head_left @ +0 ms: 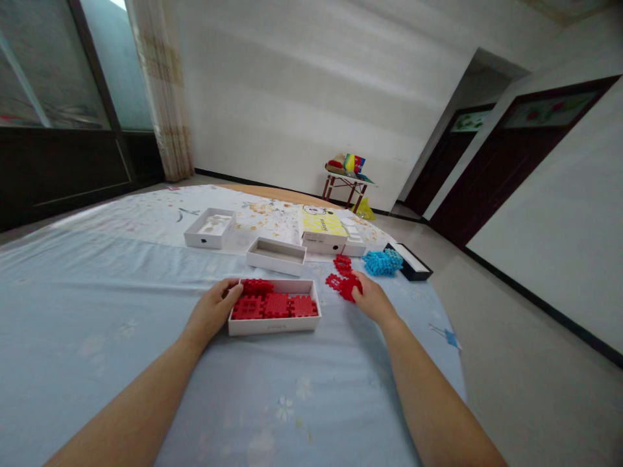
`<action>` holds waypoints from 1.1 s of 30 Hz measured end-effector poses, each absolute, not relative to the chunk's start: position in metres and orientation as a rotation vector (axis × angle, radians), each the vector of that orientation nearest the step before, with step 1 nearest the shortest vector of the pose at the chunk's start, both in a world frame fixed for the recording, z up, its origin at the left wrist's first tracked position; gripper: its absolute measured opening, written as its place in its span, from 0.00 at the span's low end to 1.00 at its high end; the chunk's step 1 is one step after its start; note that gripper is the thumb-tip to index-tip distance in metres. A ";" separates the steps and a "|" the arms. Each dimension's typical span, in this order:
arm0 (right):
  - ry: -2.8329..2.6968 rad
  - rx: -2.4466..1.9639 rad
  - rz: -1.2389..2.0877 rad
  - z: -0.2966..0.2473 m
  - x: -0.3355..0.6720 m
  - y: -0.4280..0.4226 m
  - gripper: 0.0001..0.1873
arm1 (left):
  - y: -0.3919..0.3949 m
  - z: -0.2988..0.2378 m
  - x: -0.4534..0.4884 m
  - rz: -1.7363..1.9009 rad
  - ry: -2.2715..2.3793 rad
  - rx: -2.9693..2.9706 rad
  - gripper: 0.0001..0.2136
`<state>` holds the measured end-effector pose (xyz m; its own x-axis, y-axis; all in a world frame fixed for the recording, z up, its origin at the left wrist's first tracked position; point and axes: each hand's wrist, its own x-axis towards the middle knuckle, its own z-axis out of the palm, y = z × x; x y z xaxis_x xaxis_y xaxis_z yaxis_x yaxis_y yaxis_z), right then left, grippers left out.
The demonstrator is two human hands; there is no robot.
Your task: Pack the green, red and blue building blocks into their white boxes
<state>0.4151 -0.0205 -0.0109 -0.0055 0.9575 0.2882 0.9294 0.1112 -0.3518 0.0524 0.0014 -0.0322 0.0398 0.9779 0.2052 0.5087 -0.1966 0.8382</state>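
A white shallow box (272,326) holds several red interlocking blocks (275,305) on a pale blue bedsheet. My left hand (211,311) rests against the box's left end, fingers curled on its corner. My right hand (372,299) is closed on a red block (349,288) just right of the box. More loose red blocks (342,264) lie beyond it.
A pile of blue blocks (382,261) and a black box (413,264) lie at the bed's right edge. Two empty white trays (276,255) (210,228) and a yellow-topped box (322,231) sit further back. A small table (346,181) stands by the far wall.
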 end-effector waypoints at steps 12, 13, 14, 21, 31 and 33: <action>-2.045 -1.760 0.103 -0.009 0.425 -0.023 0.25 | 0.001 -0.033 0.053 1.085 1.489 1.747 0.20; -2.043 -1.749 0.111 -0.009 0.425 -0.023 0.25 | 0.000 -0.032 0.054 1.095 1.486 1.745 0.20; -2.032 -1.726 0.117 -0.009 0.424 -0.023 0.25 | 0.000 -0.032 0.054 1.103 1.483 1.744 0.20; -1.815 -1.413 0.093 0.023 0.388 -0.023 0.25 | 0.001 -0.036 0.053 1.128 1.446 1.742 0.19; -2.290 -1.334 -0.062 0.032 0.294 -0.017 0.18 | 0.001 -0.036 0.053 1.125 1.466 1.772 0.19; -2.320 -1.376 -0.056 0.023 0.290 -0.015 0.17 | 0.000 -0.036 0.054 1.125 1.462 1.769 0.20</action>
<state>0.2905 -0.0150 0.0231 -0.4078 0.8259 0.3893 0.8436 0.5039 -0.1854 0.0537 0.0005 -0.0356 0.0447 0.9692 0.2422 0.4826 -0.2332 0.8442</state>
